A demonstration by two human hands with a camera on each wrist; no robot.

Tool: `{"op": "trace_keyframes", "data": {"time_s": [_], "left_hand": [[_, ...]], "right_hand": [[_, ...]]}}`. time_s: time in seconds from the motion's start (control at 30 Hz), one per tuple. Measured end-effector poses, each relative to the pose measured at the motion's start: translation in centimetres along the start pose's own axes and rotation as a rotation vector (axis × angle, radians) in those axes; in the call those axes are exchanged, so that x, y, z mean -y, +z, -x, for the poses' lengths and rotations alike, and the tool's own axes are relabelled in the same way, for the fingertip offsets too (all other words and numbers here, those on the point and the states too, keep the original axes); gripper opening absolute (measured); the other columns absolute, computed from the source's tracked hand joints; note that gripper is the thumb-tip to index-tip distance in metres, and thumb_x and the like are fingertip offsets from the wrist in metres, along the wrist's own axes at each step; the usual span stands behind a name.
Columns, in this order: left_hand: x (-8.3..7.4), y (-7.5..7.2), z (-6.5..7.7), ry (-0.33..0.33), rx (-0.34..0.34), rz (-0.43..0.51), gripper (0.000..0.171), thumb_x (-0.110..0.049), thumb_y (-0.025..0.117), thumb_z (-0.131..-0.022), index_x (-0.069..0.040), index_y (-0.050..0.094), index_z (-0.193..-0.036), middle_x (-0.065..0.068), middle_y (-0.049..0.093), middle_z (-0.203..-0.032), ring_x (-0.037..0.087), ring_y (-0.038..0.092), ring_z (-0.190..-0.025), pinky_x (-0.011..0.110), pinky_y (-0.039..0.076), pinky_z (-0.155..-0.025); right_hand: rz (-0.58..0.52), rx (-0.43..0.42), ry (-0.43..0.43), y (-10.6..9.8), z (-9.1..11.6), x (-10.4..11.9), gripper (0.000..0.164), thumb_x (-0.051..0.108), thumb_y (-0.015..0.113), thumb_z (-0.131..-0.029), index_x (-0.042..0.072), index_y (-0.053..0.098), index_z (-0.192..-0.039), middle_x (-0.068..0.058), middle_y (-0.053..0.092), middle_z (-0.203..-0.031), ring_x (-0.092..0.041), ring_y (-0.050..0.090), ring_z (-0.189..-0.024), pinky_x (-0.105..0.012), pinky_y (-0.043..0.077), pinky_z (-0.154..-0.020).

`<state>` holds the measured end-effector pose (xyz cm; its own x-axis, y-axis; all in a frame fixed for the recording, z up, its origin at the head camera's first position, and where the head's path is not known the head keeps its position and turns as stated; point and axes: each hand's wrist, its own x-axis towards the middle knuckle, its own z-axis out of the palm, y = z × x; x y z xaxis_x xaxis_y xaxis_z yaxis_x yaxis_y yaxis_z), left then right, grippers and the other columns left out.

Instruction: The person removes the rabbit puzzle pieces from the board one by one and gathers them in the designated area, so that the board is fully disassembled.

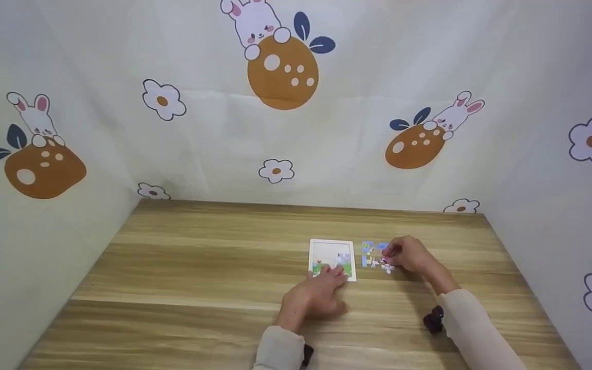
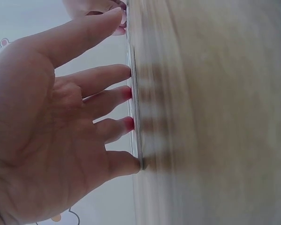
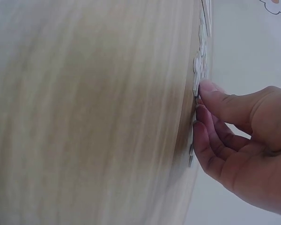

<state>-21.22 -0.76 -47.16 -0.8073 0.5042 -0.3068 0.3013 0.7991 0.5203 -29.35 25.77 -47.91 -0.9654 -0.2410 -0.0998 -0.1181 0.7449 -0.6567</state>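
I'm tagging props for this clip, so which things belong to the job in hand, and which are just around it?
Job:
puzzle tray, partly filled
loose puzzle pieces
left hand, touching the tray
right hand, at the pieces

Just around:
patterned cloth backdrop
dark object by the right sleeve

There are two hands, one left hand (image 1: 318, 295) and one right hand (image 1: 410, 254), and two pale sleeves (image 1: 481, 324). Near the sleeves are two dark objects (image 1: 433, 319), one for each arm. On one bench (image 1: 198, 257) there is one puzzle board (image 1: 331, 240). The loose puzzle pieces (image 1: 367, 246) are several; their exact number I cannot tell, because they lie close together and the right hand covers a part. On the cloth (image 1: 214, 149), the head view shows three rabbits (image 1: 257, 23), three orange fruits (image 1: 283, 77), six dark leaves (image 1: 301, 24) and six flowers (image 1: 170, 102), some of these only partly visible.
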Motion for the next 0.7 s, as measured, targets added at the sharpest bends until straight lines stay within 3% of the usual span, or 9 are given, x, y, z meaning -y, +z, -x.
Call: {"op": "trace_keyframes", "data": {"time_s": [0.27,0.47,0.7], "left_hand": [[0.1,-0.2,0.0,0.040,-0.027,-0.052,0.074,-0.036,0.071,-0.086,-0.015,0.045,-0.152,0.003,0.028,-0.167,0.032,0.019,-0.156,0.061,0.017,-0.124],[0.3,-0.1,-0.2,0.044,-0.018,-0.038,0.075,-0.036,0.071,-0.086,-0.013,0.044,-0.152,0.004,0.027,-0.167,0.032,0.019,-0.156,0.060,0.017,-0.124],[0.3,-0.1,-0.3,0.041,-0.010,-0.035,0.075,-0.035,0.071,-0.085,-0.016,0.044,-0.152,0.002,0.027,-0.167,0.030,0.018,-0.157,0.057,0.016,-0.126]], "right_hand": [[-0.002,-0.031,-0.076,0.2,-0.6,2.1,0.012,0.004,0.077,-0.084,-0.001,0.074,-0.094,-0.012,0.074,-0.090,-0.015,0.066,-0.080,-0.028,0.054,-0.072],[-0.021,-0.002,-0.092,1.7,-1.6,4.1,0.014,0.006,0.074,-0.088,0.000,0.073,-0.100,-0.010,0.073,-0.095,-0.017,0.066,-0.085,-0.031,0.056,-0.076],[0.004,0.020,-0.127,3.4,-2.5,5.3,0.013,0.003,0.074,-0.086,-0.001,0.073,-0.098,-0.011,0.072,-0.093,-0.017,0.065,-0.084,-0.029,0.054,-0.072]]}}
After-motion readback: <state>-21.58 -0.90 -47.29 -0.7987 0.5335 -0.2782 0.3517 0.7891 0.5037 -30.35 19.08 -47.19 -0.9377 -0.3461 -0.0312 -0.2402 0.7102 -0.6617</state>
